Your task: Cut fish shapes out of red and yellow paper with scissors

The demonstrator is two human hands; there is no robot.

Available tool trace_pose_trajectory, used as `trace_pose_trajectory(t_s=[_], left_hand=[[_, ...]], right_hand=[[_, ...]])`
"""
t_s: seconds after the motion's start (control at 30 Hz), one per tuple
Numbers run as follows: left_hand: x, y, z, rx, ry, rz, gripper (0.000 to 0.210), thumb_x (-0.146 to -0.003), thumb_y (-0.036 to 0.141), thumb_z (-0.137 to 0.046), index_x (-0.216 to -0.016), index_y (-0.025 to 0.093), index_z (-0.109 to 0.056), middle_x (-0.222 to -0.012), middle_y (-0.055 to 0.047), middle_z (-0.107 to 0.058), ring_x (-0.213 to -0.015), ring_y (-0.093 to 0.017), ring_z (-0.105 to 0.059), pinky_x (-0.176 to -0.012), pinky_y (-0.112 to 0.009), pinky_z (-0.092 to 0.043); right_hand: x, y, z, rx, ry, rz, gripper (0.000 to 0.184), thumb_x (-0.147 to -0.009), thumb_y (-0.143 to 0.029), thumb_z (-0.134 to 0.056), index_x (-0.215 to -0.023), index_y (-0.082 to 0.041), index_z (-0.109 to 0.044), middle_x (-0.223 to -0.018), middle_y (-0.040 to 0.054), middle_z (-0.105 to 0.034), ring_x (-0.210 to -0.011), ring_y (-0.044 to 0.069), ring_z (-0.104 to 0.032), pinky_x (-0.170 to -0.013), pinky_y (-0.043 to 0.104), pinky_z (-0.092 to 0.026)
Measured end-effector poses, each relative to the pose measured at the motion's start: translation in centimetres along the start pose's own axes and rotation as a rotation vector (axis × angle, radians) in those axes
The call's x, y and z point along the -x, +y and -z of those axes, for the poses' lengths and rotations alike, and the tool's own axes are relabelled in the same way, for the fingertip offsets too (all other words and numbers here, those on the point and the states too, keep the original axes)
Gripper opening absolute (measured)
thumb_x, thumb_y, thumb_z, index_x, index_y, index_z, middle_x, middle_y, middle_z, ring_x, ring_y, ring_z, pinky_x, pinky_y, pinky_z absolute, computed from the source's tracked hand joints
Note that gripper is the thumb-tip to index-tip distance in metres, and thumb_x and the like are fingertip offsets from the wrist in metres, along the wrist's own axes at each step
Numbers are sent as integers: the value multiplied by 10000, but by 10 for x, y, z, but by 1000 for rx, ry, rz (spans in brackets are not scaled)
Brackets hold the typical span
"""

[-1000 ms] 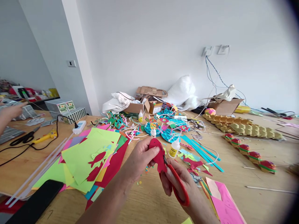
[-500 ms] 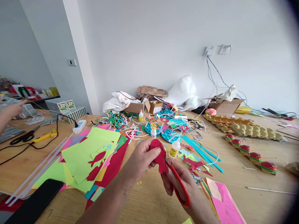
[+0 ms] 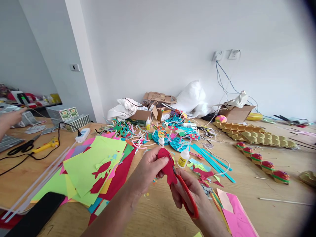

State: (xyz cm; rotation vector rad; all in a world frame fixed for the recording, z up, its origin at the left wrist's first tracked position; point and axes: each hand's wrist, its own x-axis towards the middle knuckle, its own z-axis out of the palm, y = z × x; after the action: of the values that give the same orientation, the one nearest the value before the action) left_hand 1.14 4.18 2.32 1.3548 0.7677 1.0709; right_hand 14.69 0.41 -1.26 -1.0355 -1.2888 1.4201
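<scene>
Pinched between thumb and fingers of my left hand (image 3: 154,164) is a red paper fish shape (image 3: 168,166), held above the table. My right hand (image 3: 191,189) is closed round red-handled scissors (image 3: 190,197), whose blades meet the lower right edge of the red paper. Just behind the paper stands a white glue bottle (image 3: 183,158) with a yellow label. On the left, a stack of coloured paper (image 3: 81,168) carries several cut fish shapes (image 3: 101,169), some red and some light green. Red and green paper scraps (image 3: 203,172) lie right of my right hand.
A black phone (image 3: 37,214) lies front left, near a yellow glue gun (image 3: 45,144) and black scissors (image 3: 21,148). Painted egg-carton strips (image 3: 261,161) stretch along the right. Pink paper (image 3: 238,215) lies front right. Another person's hand (image 3: 12,117) reaches in far left.
The view has shifted slightly, so the table things appear a little further left. Both hands keep hold of the paper and scissors, with hardly any change in pose.
</scene>
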Motion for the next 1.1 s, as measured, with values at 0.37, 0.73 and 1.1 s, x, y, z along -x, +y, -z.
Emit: trace_pose_trajectory(t_s=[0.37,0.73,1.1], left_hand=[[0,2,0,-57,38,-54,175,-797,315,-465,-682,184,-446,-543,52,-460,-459,-67,-388,-438,-193,-316],[1,1,-2,-76,3,-46,151,-805,299,-448,-707,184,-457,-552,47,-447,-469,-73,-371,-441,-208,-299],[2,2,-2,-61,-1,-35,150,-800,301,-449,-702,188,-446,-552,50,-443,-463,-71,-372,-439,-201,-300]], right_hand=[[-1,1,1,14,3,-9,463,-711,-616,-587,-682,-168,-473,-404,-98,-415,-318,33,-340,-343,149,-203],[0,-1,1,9,-2,25,481,-695,-629,-591,-688,-153,-518,-425,-75,-448,-356,49,-386,-379,160,-259],[1,-5,-1,56,12,1,495,-720,-657,-538,-679,-167,-480,-412,-90,-405,-332,47,-351,-352,159,-225]])
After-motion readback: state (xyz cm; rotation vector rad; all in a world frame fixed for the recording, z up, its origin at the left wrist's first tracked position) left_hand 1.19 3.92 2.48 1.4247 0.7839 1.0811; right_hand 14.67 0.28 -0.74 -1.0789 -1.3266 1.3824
